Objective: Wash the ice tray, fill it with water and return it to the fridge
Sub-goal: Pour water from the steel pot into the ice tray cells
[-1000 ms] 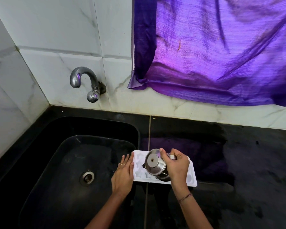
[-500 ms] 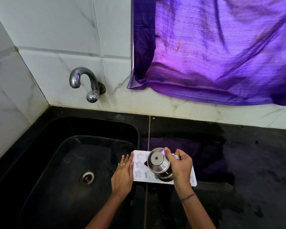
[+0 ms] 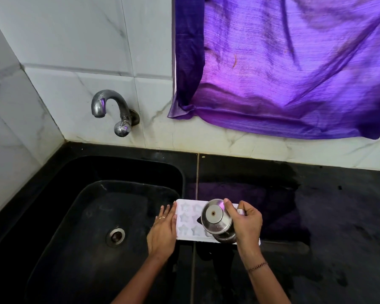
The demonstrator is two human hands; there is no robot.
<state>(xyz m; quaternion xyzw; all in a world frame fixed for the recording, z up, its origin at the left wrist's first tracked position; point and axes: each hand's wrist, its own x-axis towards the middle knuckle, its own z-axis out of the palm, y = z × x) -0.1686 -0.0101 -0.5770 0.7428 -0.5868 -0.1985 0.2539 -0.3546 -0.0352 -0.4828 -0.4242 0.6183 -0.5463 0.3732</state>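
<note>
The white ice tray [image 3: 188, 218], with star-shaped moulds, lay flat on the black table [image 3: 338, 216] near its front edge, just right of the sink [image 3: 180, 172]. The tray's left end reached the sink's right rim.

The left hand [image 3: 162, 231] rested against that left end. Its grip was wide, the fingers straight and together along the tray's short side, with a ring [image 3: 162, 217] on one finger.

The right hand [image 3: 247, 227] had its grip closed around a small steel pot [image 3: 215, 218], thumb on the upper rim of the base and fingers curled behind the body. The pot was tipped over the tray's middle, its round bottom turned up toward the camera and its mouth down toward the moulds. Whether water ran from it could not be told. A thin bracelet [image 3: 257, 266] sat on the right wrist.

In the sink, the drain [image 3: 115, 236] lay left of the left hand. A metal tap [image 3: 113, 108] stuck out of the tiled wall above the sink's back edge. A purple curtain [image 3: 283, 62] hung over the wall behind the table's back edge.
</note>
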